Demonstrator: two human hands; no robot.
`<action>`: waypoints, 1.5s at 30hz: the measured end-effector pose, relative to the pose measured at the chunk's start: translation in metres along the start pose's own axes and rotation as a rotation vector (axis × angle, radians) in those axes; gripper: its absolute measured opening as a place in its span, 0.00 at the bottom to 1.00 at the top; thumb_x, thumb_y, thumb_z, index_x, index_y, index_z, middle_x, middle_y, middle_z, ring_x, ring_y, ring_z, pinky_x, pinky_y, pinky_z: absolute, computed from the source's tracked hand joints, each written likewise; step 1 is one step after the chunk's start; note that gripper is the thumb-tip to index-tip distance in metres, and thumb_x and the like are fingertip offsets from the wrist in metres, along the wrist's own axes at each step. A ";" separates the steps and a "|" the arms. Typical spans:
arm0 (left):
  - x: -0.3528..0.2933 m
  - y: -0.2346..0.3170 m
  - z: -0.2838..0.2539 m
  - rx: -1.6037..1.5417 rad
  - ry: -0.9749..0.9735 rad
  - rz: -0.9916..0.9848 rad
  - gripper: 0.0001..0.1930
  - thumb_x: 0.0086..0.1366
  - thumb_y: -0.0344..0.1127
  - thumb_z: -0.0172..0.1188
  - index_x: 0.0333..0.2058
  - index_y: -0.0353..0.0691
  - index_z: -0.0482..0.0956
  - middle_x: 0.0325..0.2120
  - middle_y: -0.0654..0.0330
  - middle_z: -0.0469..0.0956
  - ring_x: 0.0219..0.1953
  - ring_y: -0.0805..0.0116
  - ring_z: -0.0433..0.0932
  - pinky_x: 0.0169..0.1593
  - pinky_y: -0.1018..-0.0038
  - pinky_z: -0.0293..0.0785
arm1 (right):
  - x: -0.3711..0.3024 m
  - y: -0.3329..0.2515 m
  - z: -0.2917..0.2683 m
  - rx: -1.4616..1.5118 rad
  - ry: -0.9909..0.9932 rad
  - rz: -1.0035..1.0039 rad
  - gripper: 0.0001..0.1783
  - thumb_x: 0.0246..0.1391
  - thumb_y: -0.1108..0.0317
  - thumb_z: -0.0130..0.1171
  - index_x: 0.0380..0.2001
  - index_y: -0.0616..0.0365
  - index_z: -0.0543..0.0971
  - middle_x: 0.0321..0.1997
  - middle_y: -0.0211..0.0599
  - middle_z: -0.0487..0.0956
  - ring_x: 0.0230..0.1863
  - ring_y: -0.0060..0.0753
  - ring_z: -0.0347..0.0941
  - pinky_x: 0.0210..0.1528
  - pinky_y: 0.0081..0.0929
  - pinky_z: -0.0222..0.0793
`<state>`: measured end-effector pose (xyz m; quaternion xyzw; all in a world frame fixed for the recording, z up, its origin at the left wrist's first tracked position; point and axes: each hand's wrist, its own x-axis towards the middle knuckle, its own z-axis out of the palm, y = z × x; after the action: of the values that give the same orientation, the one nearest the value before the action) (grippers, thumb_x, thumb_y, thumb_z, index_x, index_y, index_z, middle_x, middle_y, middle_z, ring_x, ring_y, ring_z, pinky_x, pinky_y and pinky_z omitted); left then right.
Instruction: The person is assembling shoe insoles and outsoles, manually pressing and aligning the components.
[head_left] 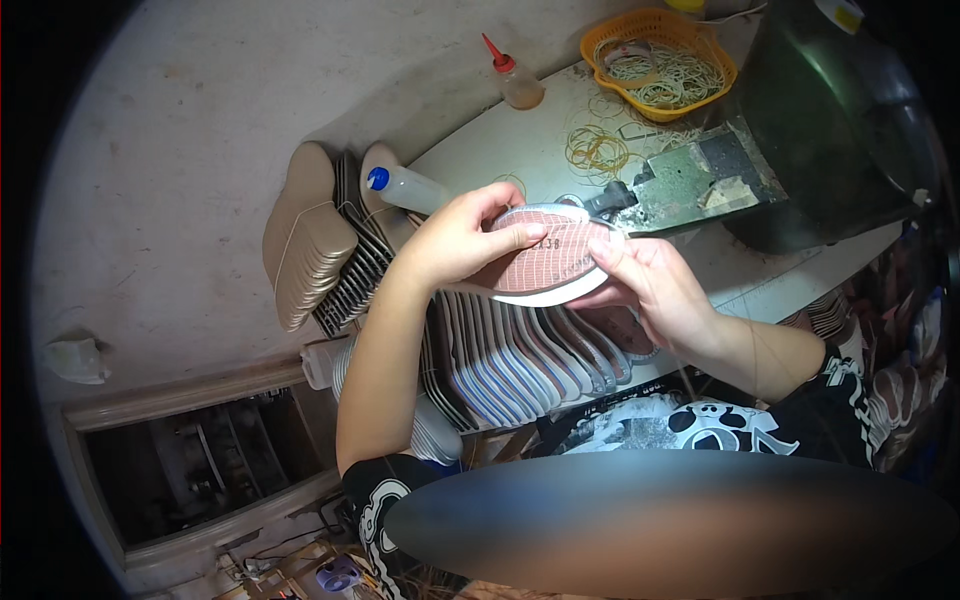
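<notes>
A shoe sole (550, 258) with a reddish-brown ribbed tread and a white rim is held up, tread facing me, over the bench. My left hand (455, 240) grips its left end, thumb lying across the tread. At the right end, my right hand (655, 285) pinches the sole from the edge and below. Under both hands a long row of similar soles (520, 360) stands on edge, packed side by side.
Beige soles (305, 235) and dark ones are stacked at the left of the white bench (530, 130). On the bench stand a blue-capped bottle (405, 187), a red-tipped bottle (515, 80), loose rubber bands (597, 150), an orange basket (660, 60) of bands and a dark machine (800, 130).
</notes>
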<state>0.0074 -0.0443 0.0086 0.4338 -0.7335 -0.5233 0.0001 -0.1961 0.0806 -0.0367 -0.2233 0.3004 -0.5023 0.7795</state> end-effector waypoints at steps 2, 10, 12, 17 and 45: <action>-0.009 -0.002 0.006 -0.015 0.040 -0.041 0.16 0.62 0.43 0.62 0.36 0.36 0.72 0.28 0.66 0.76 0.31 0.81 0.72 0.37 0.82 0.69 | -0.003 -0.006 0.003 -0.016 -0.013 0.017 0.19 0.64 0.63 0.47 0.43 0.73 0.75 0.41 0.47 0.79 0.41 0.31 0.79 0.47 0.25 0.76; -0.028 0.011 0.028 0.004 0.195 -0.164 0.20 0.61 0.50 0.62 0.33 0.36 0.73 0.22 0.65 0.75 0.23 0.80 0.70 0.25 0.82 0.65 | -0.002 -0.002 -0.003 -0.153 0.046 0.028 0.18 0.62 0.58 0.51 0.38 0.64 0.79 0.36 0.40 0.81 0.37 0.27 0.80 0.39 0.22 0.76; -0.033 0.010 0.035 -0.083 0.207 -0.183 0.21 0.60 0.51 0.62 0.31 0.34 0.75 0.21 0.62 0.76 0.21 0.77 0.72 0.23 0.79 0.68 | -0.001 0.001 -0.005 -0.200 0.032 0.036 0.16 0.59 0.58 0.53 0.36 0.61 0.79 0.35 0.38 0.81 0.37 0.27 0.79 0.39 0.25 0.75; -0.036 0.017 0.060 -0.339 0.171 -0.286 0.23 0.62 0.54 0.58 0.35 0.35 0.77 0.25 0.60 0.78 0.23 0.73 0.78 0.25 0.75 0.77 | -0.005 -0.005 -0.014 -0.153 -0.046 0.019 0.17 0.57 0.58 0.56 0.38 0.64 0.78 0.35 0.38 0.81 0.35 0.25 0.78 0.41 0.24 0.74; -0.025 0.013 0.068 -0.480 0.381 -0.210 0.25 0.54 0.56 0.66 0.21 0.36 0.76 0.08 0.67 0.68 0.08 0.83 0.64 0.12 0.86 0.59 | -0.077 0.018 -0.038 -0.259 -0.187 0.435 0.20 0.59 0.62 0.56 0.45 0.71 0.73 0.32 0.47 0.80 0.31 0.34 0.80 0.33 0.25 0.79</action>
<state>-0.0167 0.0246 -0.0009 0.5848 -0.5272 -0.5878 0.1858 -0.2344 0.1564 -0.0572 -0.2965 0.3299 -0.2577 0.8584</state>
